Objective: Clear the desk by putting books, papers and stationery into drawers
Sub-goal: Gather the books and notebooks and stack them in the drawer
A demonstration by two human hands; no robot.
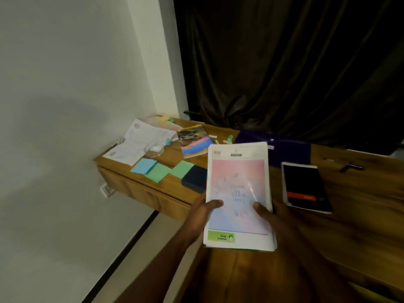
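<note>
Both hands hold the paper stack above the near edge of the desk. The left hand and right hand clamp its lower sides, thumbs on top. Risk: the far end is unsupported, so loose sheets may slide out if the stack tilts.

I get a single head view. It looks forward and down, tilted, close over the left hand and right hand at the brown wooden desk's near edge, facing the dark curtain behind its far edge.

A dark curtain hangs beside a white wall.
</note>
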